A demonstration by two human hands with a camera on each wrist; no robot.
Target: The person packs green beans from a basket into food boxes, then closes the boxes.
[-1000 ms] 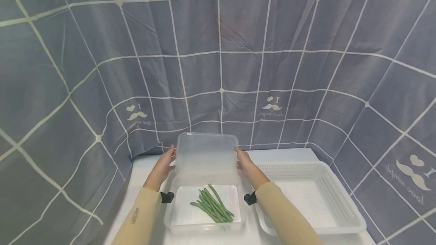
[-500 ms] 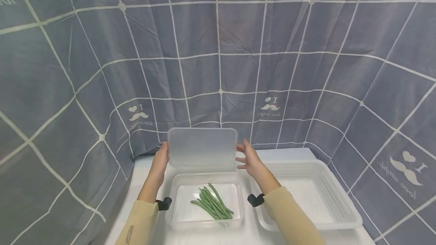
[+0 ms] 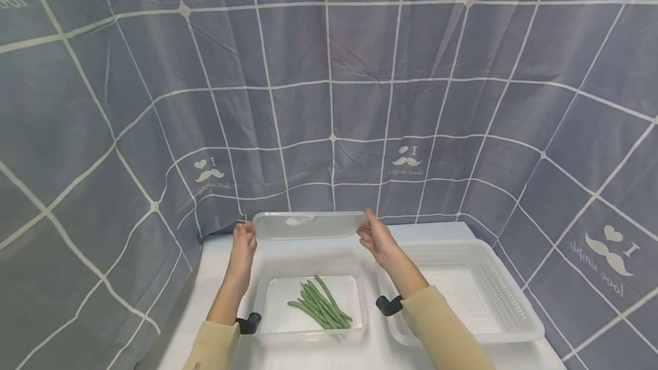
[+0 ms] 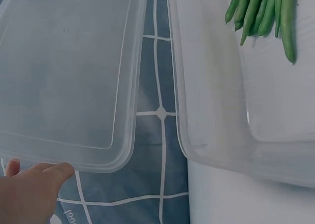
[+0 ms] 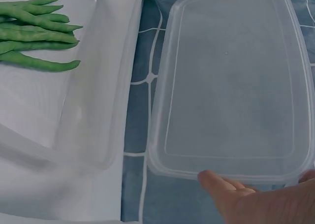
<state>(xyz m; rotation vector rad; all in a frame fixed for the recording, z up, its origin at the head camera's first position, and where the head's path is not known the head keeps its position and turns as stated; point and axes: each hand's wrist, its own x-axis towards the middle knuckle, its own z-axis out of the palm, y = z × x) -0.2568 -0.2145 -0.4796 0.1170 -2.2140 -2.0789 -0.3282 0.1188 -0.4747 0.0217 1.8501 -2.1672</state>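
Both hands hold a clear plastic lid [image 3: 311, 227] above the back of the table, beyond a clear rectangular food container [image 3: 276, 304]. My left hand [image 3: 244, 240] grips the lid's left short edge; in the left wrist view its fingertips press under the rim of the lid [image 4: 64, 76]. At the opposite edge my right hand [image 3: 377, 237] grips the lid, thumb on the rim in the right wrist view. Several green beans [image 3: 321, 304] lie in a loose bundle inside the uncovered container. In the head view the lid is tilted, seen almost edge-on.
A white perforated basket [image 3: 462, 307] stands to the right of the container, under my right forearm. The white table [image 3: 205, 278] ends at the back against a grey checked curtain [image 3: 329, 113], which also hangs on both sides. Black camera mounts [image 3: 249, 323] sit on the wrists.
The lid has moved away from above the container's back edge and tipped from upright toward flat. My right hand's fingers, spread beside the lid half a second ago, now hold its edge.
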